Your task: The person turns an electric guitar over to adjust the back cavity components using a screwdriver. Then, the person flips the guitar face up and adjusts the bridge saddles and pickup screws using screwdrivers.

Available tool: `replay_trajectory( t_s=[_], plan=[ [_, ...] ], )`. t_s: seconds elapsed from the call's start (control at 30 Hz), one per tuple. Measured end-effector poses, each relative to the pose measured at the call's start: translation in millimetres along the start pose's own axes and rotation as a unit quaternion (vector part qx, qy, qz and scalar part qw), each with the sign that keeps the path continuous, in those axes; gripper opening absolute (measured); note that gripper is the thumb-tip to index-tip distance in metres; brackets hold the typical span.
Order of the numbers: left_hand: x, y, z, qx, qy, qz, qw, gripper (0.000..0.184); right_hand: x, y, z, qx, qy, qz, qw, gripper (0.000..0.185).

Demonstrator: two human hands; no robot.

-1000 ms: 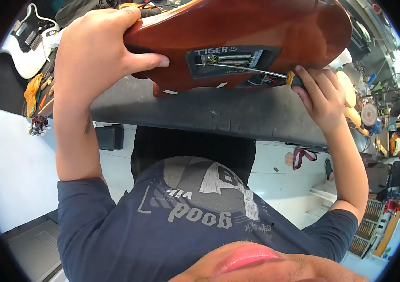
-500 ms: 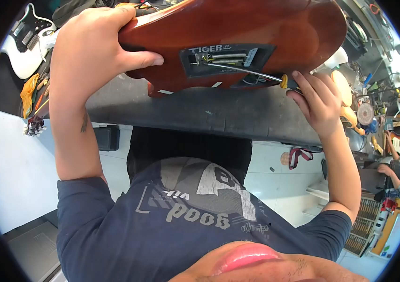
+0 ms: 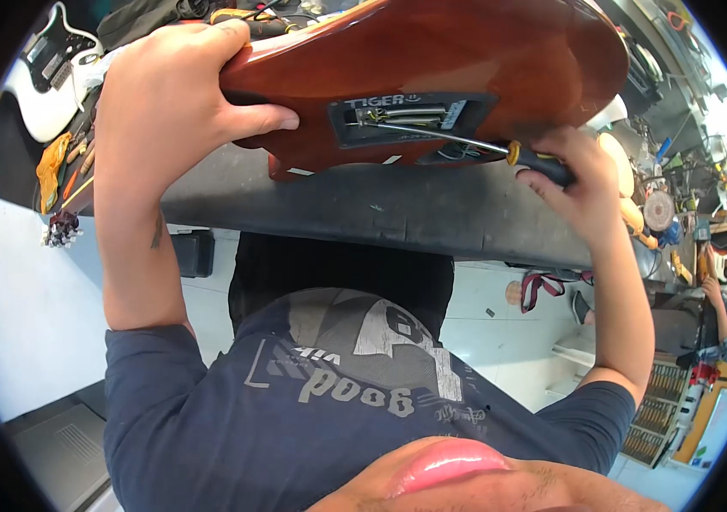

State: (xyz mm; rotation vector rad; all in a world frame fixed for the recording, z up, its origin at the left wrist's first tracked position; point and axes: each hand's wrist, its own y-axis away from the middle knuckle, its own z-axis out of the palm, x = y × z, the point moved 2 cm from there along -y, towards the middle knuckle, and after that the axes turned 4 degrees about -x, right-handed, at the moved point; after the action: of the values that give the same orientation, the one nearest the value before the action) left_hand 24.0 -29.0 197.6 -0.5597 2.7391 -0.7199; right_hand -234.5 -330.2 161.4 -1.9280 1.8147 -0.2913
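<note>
A reddish-brown electric guitar body (image 3: pixel 534 60) stands tipped on the bench, its back facing me. My left hand (image 3: pixel 167 90) grips its left edge, thumb flat on the back. In the back, the open spring cavity (image 3: pixel 466 115) shows metal springs, with "TIGER" handwritten on its upper rim. My right hand (image 3: pixel 581 171) is closed round the black and yellow handle of a screwdriver (image 3: pixel 457 138). Its shaft runs left across the cavity, with the tip at the metal piece where the springs end. The exact contact of the tip is too small to tell.
The dark bench top (image 3: pixel 321 200) runs under the guitar. A white guitar body (image 3: pixel 35 102) lies at left, near an orange cloth (image 3: pixel 54 169) and hand tools. A headstock with tuners (image 3: pixel 63 230) juts out below. Clutter fills the right side; another person's arm (image 3: pixel 716 307) shows there.
My right fingers have shifted on the screwdriver, and more of its handle now shows. The tip stays by the spring ends. My left hand keeps its grip; the guitar has barely moved.
</note>
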Motion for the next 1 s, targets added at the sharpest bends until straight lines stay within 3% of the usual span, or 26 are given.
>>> replay_trajectory(
  t_s=[0.07,0.1,0.2,0.23,0.27,0.3,0.4,0.47,0.53,0.6,0.63,0.83,0.93,0.97,1.0],
  plan=[
    [0,0,1,0.009,0.003,0.019,1.0,0.06,-12,4,7,0.041,0.173,-0.16,0.971,0.033],
    [0,-1,2,0.002,0.007,0.007,1.0,0.06,-13,4,11,0.055,0.178,-0.138,0.973,0.033],
    [16,-5,-9,-0.006,-0.024,0.007,1.0,0.06,-1,3,15,-0.005,0.046,-0.015,0.999,0.03],
    [13,-3,-6,-0.011,-0.013,0.001,1.0,0.06,5,0,14,-0.094,-0.088,0.14,0.982,0.029],
    [7,-2,-2,-0.011,-0.002,-0.004,1.0,0.059,9,-7,8,-0.174,-0.215,0.287,0.917,0.029],
    [3,-2,0,-0.012,0.009,-0.005,1.0,0.059,11,-7,8,-0.243,-0.334,0.422,0.807,0.028],
    [6,1,-2,-0.016,0.003,-0.012,1.0,0.059,12,-7,8,-0.265,-0.38,0.465,0.754,0.027],
    [4,1,-3,-0.004,0.001,-0.002,1.0,0.059,5,0,6,-0.21,-0.267,0.311,0.888,0.029],
    [6,2,-5,-0.006,0.003,-0.001,1.0,0.059,-2,6,8,-0.137,-0.106,0.124,0.977,0.032],
    [11,-1,-8,-0.018,0.004,0.003,1.0,0.059,-11,10,10,-0.031,0.097,-0.08,0.992,0.034],
    [10,-2,-8,-0.011,-0.008,0.009,1.0,0.058,-20,10,11,-0.004,0.168,-0.112,0.979,0.038],
    [11,-3,-4,-0.001,-0.008,0.021,1.0,0.059,-10,5,12,0.006,0.194,-0.112,0.974,0.035],
    [4,-3,-1,-0.007,0.008,-0.002,1.0,0.059,6,-5,17,-0.042,0.022,0.017,0.999,0.03],
    [4,-4,-1,-0.008,0.002,-0.008,1.0,0.059,12,-12,10,-0.129,-0.07,0.154,0.977,0.029],
    [6,-3,-2,-0.011,-0.001,-0.012,1.0,0.058,4,-25,-4,-0.211,-0.163,0.29,0.919,0.029]
  ],
)
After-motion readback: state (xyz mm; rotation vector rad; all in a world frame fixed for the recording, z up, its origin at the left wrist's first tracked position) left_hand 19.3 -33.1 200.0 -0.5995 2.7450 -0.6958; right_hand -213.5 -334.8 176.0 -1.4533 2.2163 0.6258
